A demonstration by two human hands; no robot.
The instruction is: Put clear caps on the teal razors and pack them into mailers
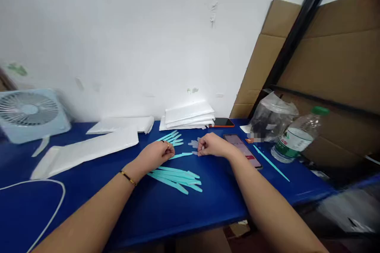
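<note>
Pinched in my left hand (162, 152) is a slim turquoise eyebrow razor (182, 155), its blade end pointing right. My right hand (206, 145) has its fingertips closed on a small clear blade cap (194, 153), right at the razor's tip; whether the cap is on the blade I cannot tell. More clear caps (193, 143) lie beside my right fingers, partly hidden by them. A fanned pile of turquoise razors (178, 178) is spread below my left hand. Behind that hand lies a second bunch of razors (173, 137).
On the blue table (213, 197) stand a fan (32, 114), white packets (190, 115) and a flat white sleeve (86, 152). To the right are a phone (242, 150), a single razor (271, 163), a plastic bottle (299, 136) and a clear bag (271, 114). A white cable (59, 201) curves at left.
</note>
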